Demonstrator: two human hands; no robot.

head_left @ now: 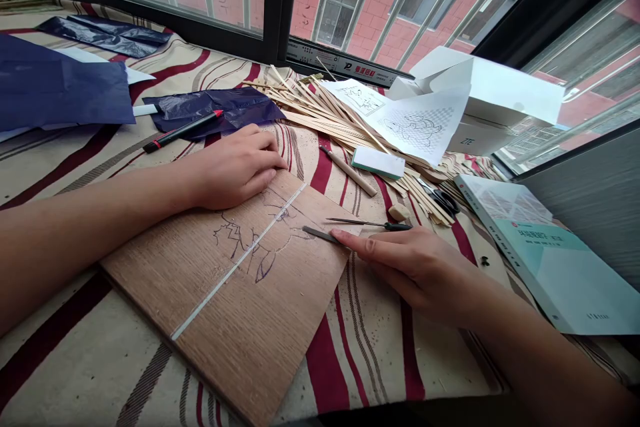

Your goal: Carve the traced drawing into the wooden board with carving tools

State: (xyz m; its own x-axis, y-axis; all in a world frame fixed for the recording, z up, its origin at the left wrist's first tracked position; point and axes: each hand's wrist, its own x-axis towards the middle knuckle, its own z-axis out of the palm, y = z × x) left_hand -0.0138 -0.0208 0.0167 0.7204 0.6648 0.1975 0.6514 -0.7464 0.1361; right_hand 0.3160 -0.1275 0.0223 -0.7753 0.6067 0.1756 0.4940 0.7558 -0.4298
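A brown wooden board (240, 333) with a dark line drawing of an animal lies slanted before me. A thin pale strip (235, 263) crosses the drawing. My left hand (243, 167) rests on the board's far left edge, its fingers closed and curled over that edge. In my right hand (413, 267) is a flat, narrow metal blade (320, 234); the fingers are closed on it, hiding its back end. The blade's tip is at the right side of the drawing. Just beyond that hand lies a thin pointed tool (370, 222) with a black handle, partly hidden by it.
Behind the board lie a wooden-handled tool (350, 172), an eraser-like block (379, 163), scissors (443, 199), many thin wood strips (320, 123) and printed drawings (415, 123). A book (555, 253) and white box (515, 93) stand right; a marker (183, 131) and dark-blue sheets (60, 83) left.
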